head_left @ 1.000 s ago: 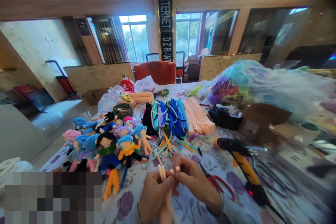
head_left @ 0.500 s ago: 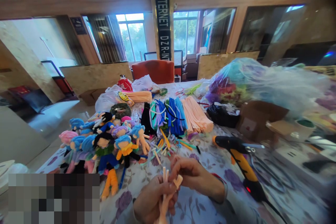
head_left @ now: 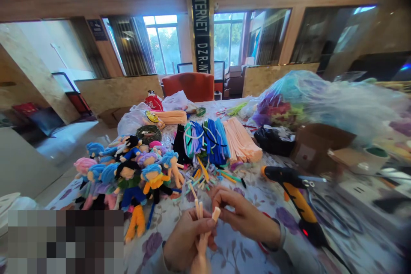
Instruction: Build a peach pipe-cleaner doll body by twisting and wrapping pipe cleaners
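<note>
My left hand [head_left: 189,231] is closed around a bundle of peach chenille stems [head_left: 203,239]. Two stem ends stick up above its thumb, and a thicker folded end [head_left: 216,213] leans out to the right. Just right of that end is my right hand [head_left: 237,214], fingers curled but apart, with nothing visible between them. Whether a fingertip still brushes the folded end is hard to see. Beyond both hands lie loose cut chenille pieces [head_left: 202,175] in several colours. A pile of small chenille dolls [head_left: 128,173] is on the left.
A black and orange glue gun [head_left: 297,199] lies at the right with its cord. Behind are blue stem bundles [head_left: 208,143], a peach bundle [head_left: 240,141], a black bag [head_left: 272,139], a cardboard box [head_left: 317,145] and a large plastic bag [head_left: 308,98]. Scissors [head_left: 310,182] rest near the gun.
My right hand has drawn slightly right, away from the folded peach end, and its fingers have loosened. My left hand still holds the stems, shifted slightly.
</note>
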Motion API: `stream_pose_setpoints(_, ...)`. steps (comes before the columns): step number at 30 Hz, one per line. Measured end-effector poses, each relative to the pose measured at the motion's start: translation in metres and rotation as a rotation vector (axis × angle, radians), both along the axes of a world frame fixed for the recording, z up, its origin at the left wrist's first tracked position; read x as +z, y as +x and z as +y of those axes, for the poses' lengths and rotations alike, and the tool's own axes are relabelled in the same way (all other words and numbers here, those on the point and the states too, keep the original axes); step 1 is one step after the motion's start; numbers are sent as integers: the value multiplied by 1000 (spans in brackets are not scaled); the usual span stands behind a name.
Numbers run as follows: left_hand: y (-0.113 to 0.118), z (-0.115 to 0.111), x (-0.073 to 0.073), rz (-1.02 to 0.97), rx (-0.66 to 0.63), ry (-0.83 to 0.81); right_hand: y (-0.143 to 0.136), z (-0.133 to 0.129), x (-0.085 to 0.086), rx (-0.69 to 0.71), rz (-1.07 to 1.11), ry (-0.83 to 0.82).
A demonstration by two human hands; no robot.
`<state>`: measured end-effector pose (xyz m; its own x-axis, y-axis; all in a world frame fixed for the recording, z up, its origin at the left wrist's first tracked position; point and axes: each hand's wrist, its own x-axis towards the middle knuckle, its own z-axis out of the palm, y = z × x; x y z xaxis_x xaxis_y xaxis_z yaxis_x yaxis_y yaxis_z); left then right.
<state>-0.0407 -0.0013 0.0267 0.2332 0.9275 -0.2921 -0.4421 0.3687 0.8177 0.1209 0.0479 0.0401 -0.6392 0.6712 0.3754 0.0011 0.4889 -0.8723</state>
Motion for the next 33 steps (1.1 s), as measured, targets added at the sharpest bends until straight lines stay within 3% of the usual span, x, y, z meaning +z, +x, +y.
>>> stream_pose_setpoints(5,4,2,3,54,110,38,-4,-2,-6,-82,-20,-72)
stream_pose_setpoints(11,6,4,1,143,262,28,-13,1,-24,-120,106,-428)
stream_pose_setpoints(15,6,4,2,277,370,66,-15,0,-19,-159,135,-556)
stream_pose_setpoints(24,6,4,-2,411,384,167,-16,-7,-11,-412,21,-239)
stream_pose_setpoints(28,4,5,-5,407,370,173,-16,-8,-7,-434,-5,-121)
stream_pose_setpoints(33,1,5,-15,420,355,222,-17,-10,-6,-442,-14,-110)
